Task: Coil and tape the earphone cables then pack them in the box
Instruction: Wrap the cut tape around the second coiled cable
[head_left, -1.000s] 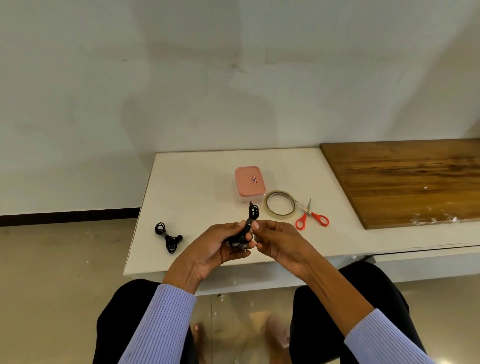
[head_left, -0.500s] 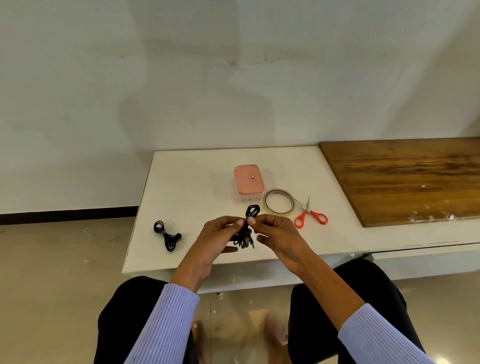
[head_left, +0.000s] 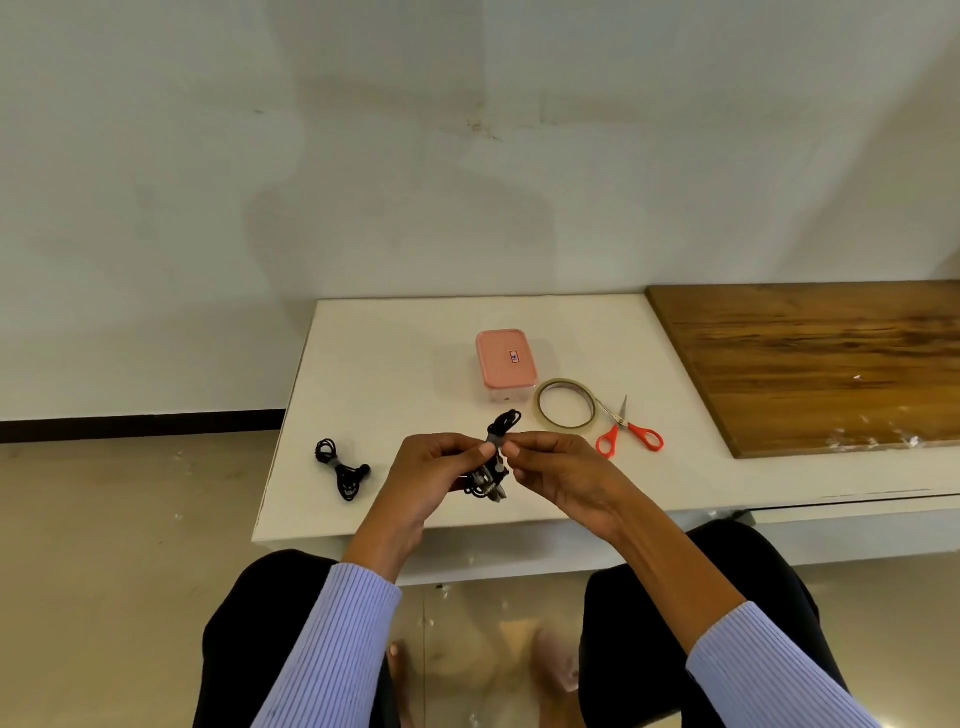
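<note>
Both hands meet above the near edge of the white surface (head_left: 395, 364), pinching one coiled black earphone bundle (head_left: 493, 457) between them. The left hand (head_left: 434, 478) holds it from its side with thumb and fingertips curled onto the coil's middle; the right hand (head_left: 558, 475) pinches the same middle from the opposite side, where a pale band, probably tape, crosses the cable. The bundle's long axis runs away from the person and slightly to the right: a loop sticks out beyond the grip, and the plugs and buds hang below it toward the lap.

The pink lidded box (head_left: 506, 359) lies straight beyond the grip, along much the same line as the bundle's axis and well apart from it; its lid looks closed. Neither hand is clearly nearer to it, so either could carry the bundle forward while the other lifts the lid. The tape roll (head_left: 565, 404) and the red-handled scissors (head_left: 628, 431) lie beyond and to the right of the grip, nearest the right hand. A second coiled earphone (head_left: 340, 467) rests on the surface well to the left of the grip, nearest the left hand, apparently already bound and not yet packed.
</note>
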